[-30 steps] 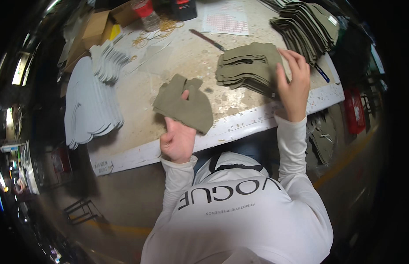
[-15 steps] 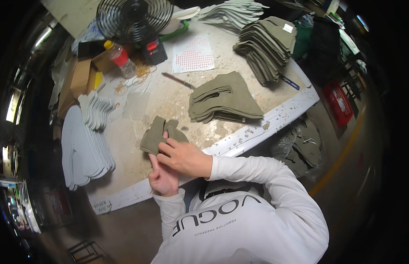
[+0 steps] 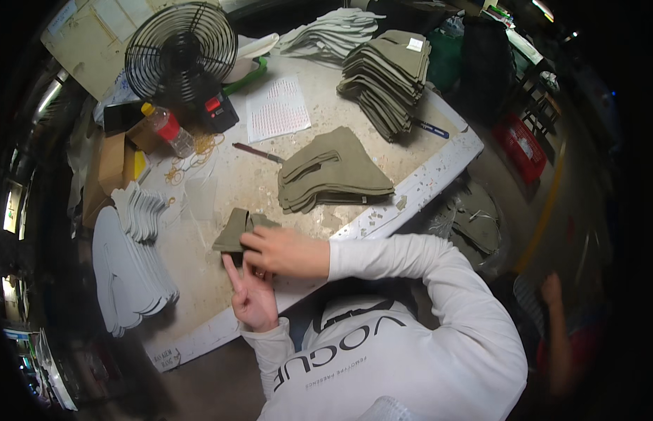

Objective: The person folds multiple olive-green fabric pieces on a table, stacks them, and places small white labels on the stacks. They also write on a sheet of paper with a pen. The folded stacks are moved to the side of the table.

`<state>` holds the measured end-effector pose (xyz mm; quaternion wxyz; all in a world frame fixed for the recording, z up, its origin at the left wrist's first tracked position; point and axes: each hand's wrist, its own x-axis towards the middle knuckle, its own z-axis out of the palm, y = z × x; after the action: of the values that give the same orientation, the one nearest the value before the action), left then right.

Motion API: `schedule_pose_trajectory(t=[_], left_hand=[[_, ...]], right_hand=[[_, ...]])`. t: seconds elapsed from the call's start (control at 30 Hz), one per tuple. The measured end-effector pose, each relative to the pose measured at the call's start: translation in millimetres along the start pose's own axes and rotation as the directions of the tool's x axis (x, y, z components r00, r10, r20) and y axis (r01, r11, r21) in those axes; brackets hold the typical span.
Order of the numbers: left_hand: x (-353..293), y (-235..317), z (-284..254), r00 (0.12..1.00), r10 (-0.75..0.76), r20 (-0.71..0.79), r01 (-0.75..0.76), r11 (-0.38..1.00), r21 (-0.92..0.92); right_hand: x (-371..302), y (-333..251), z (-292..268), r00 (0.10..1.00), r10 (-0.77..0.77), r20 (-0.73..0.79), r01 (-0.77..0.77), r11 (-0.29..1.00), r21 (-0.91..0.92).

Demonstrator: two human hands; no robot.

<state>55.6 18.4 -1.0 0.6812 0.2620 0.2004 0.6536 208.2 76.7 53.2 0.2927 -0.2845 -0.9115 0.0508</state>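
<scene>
Curling over the olive cut-out piece [image 3: 230, 232] in the head view, my right hand [image 3: 288, 253] works left of the olive stack [image 3: 358, 165]; my left hand [image 3: 256, 303] spreads two fingers below. Whether either pinches, I cannot tell; light support should prevent creases.

Top, white, one, long-sleeved; right sleeve [image 3: 403, 259], full length, soft folds about the elbow, cuff ending just behind the grip at the wrist of the bare right hand [image 3: 288, 251]; left sleeve [image 3: 269, 344], matching white, wrinkled, cuff likewise just behind the grip at the bare left hand [image 3: 255, 298]; main print [image 3: 342, 344], behind the grip, one row of large black capitals, thick and thin strokes; second print [image 3: 336, 372], farther from the grip, one short row, small, dark; waist band [image 3: 361, 309], black, narrow, nearer the grip than either row
</scene>
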Motion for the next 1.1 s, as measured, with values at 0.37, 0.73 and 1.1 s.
schedule_pose_trajectory(t=[0.37,0.73,1.1], left_hand=[[7,0,-1,0.999,0.03,0.034,-0.031,0.999,0.024],[8,1,-2,0.999,-0.047,0.024,0.043,0.99,0.134],[7,-28,64,0.902,-0.418,0.108,0.35,0.854,0.384]], right_hand=[[-57,89,-109,0.865,0.479,-0.149,-0.329,0.767,0.551],[-133,135,-93,0.633,0.765,-0.114,-0.602,0.58,0.548],[-138,106,-56,0.551,0.821,-0.147,-0.734,0.561,0.382]])
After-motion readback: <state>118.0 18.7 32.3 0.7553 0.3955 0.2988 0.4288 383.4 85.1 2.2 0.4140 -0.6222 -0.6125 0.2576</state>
